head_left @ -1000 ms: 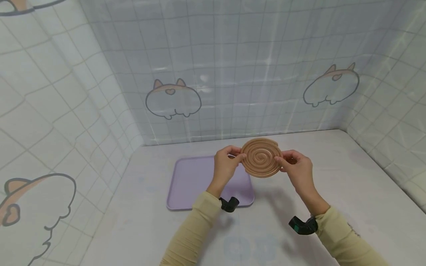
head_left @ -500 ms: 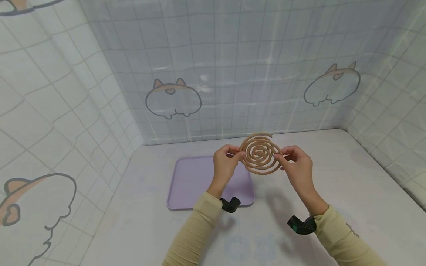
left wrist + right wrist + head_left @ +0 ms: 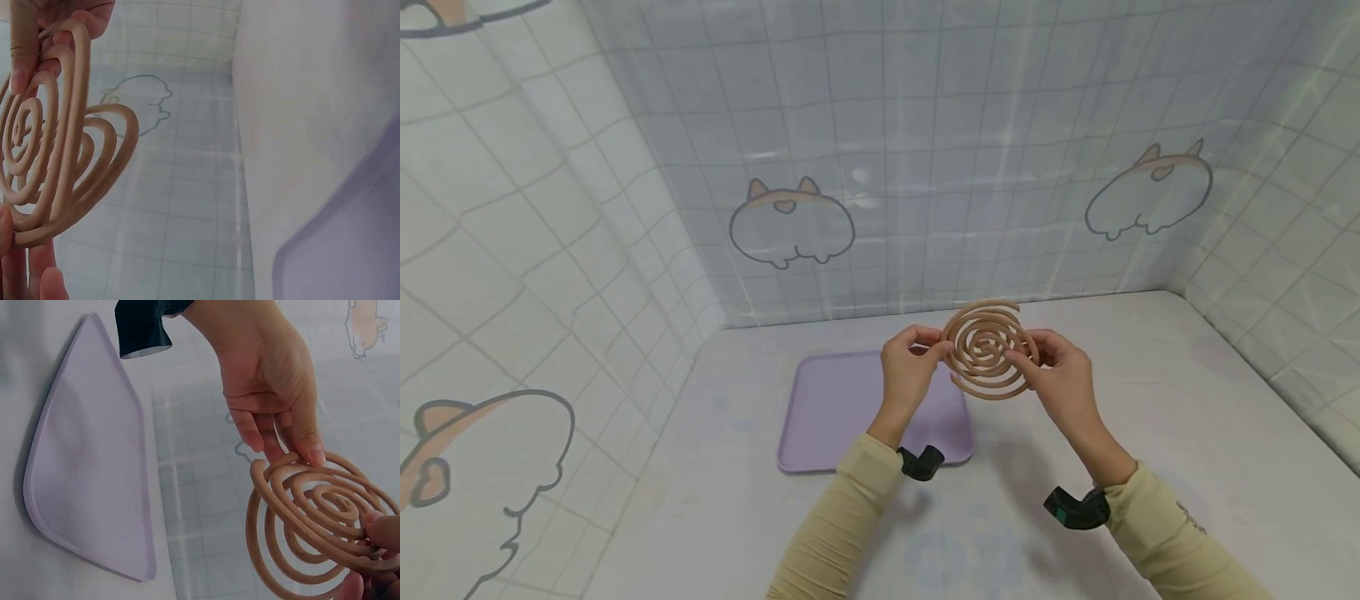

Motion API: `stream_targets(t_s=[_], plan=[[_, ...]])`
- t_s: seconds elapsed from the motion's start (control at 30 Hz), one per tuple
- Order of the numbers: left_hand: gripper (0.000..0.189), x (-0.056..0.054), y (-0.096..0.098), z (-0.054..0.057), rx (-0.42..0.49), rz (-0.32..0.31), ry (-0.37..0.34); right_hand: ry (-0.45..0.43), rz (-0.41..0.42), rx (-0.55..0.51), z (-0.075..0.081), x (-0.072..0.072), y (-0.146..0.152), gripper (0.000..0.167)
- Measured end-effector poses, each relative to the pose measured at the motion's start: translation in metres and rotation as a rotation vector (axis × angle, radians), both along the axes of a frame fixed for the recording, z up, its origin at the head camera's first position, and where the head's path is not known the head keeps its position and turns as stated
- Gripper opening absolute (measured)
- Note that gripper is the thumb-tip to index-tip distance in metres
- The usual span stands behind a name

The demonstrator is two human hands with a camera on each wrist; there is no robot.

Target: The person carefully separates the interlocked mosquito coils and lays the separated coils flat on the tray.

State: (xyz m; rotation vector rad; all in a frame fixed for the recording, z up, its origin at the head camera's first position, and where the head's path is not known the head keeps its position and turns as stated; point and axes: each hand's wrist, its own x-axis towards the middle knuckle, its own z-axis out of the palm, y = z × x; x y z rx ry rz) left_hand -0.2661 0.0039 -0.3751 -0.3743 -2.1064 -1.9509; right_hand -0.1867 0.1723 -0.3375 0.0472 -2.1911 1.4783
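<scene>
A pair of brown mosquito coils (image 3: 987,348) is held up in front of me, still nested but partly spread, with gaps between their rings. At the left rim my left hand (image 3: 910,371) pinches them between thumb and fingers. My right hand (image 3: 1060,375) grips the right side, its thumb over the inner rings. The left wrist view shows one coil (image 3: 77,100) standing at an angle to the other, rings swung outward. In the right wrist view, the left thumb (image 3: 310,447) presses on the outer ring.
A lilac tray (image 3: 827,408) lies flat on the white table (image 3: 715,517), behind and left of the hands. Tile-patterned sheeting (image 3: 925,167) with cartoon animal prints encloses the back and both sides. Each wrist carries a black camera mount (image 3: 1078,508).
The coils went from a flat, tightly closed disc to loosened rings with gaps. My right hand has shifted slightly left, its thumb further over the rings. The left hand barely moved.
</scene>
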Motion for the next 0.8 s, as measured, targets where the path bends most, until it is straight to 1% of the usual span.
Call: stream_targets(t_s=[0.17,0.37,0.43,0.5,0.57,0.67,0.8], plan=[[0.013,0.001,0.001,0.001,-0.015,0.014,0.015,0.002,-0.006,0.029,0.002,0.001,-0.004,0.019],[0.016,0.001,0.0,0.002,-0.022,-0.005,-0.027,0.013,-0.021,0.039,0.002,0.0,-0.007,0.016],[0.015,0.002,-0.001,0.005,-0.025,-0.019,-0.03,0.012,-0.017,0.034,0.002,-0.001,-0.007,0.016],[0.014,0.007,-0.002,0.012,-0.026,-0.036,-0.02,0.009,-0.008,0.027,0.001,-0.002,-0.006,0.016],[0.014,0.013,-0.003,0.02,-0.027,-0.057,-0.007,0.006,0.007,0.01,-0.001,-0.005,-0.005,0.017],[0.013,0.019,-0.006,0.028,-0.024,-0.092,0.019,-0.011,0.036,-0.056,-0.01,-0.011,0.001,0.02],[0.012,0.02,-0.007,0.029,-0.021,-0.138,0.039,-0.029,0.069,-0.136,-0.021,-0.02,0.008,0.026]])
